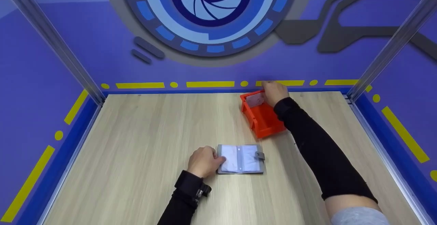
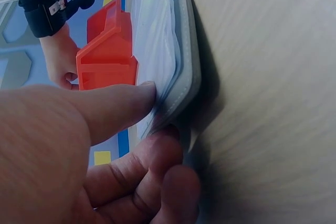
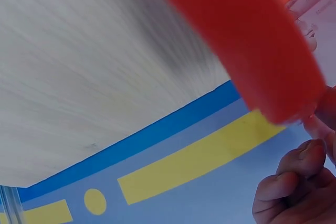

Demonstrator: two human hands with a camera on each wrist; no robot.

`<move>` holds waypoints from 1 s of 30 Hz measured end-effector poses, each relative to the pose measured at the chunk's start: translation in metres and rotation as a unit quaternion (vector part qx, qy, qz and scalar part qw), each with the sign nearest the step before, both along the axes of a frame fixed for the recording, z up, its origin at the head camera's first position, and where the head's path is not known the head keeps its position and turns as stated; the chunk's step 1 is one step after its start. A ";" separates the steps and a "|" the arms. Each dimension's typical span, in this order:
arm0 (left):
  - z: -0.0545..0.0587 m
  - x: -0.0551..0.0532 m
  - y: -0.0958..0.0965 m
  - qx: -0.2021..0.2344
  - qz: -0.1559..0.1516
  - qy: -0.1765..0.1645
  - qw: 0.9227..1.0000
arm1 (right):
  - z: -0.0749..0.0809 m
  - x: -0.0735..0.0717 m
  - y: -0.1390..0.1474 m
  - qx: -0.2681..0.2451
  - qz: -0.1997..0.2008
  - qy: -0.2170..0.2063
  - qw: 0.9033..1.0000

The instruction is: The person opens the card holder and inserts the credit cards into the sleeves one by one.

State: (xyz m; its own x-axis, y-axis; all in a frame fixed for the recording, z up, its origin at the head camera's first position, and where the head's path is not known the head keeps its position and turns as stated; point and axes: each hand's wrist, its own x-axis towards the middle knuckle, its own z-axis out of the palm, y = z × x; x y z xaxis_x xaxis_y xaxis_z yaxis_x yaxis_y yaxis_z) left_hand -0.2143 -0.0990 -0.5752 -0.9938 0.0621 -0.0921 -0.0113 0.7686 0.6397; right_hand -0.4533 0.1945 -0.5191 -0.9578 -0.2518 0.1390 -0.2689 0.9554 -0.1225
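Note:
In the head view a small grey card holder (image 1: 240, 159) lies spread on the wooden table, showing clear plastic sleeves and a snap strap at its right edge. My left hand (image 1: 204, 162) pinches its left edge. The left wrist view shows the thumb (image 2: 123, 106) on the sleeves and the fingers of that hand under the cover. Farther back is a red plastic bin (image 1: 269, 121), set at an angle. My right hand (image 1: 275, 92) grips the bin's back rim, fingers curled in the right wrist view. Pale pinkish cards (image 1: 255, 99) lean against the bin's inner back wall.
A blue printed wall (image 1: 205, 73) with yellow dashes stands right behind the bin. Side walls with metal posts (image 1: 392, 37) flank the wooden table (image 1: 143, 132). The right forearm in a black sleeve (image 1: 321, 146) reaches along the bin's right side.

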 end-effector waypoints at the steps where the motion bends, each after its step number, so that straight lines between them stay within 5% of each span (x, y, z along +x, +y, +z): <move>1: 0.000 0.000 0.000 0.000 -0.001 0.002 1.000 | 0.001 0.000 0.000 -0.003 -0.001 -0.002 1.000; 30: 0.000 -0.001 0.000 -0.001 0.005 -0.015 1.000 | 0.001 0.004 0.009 -0.009 0.025 0.055 0.998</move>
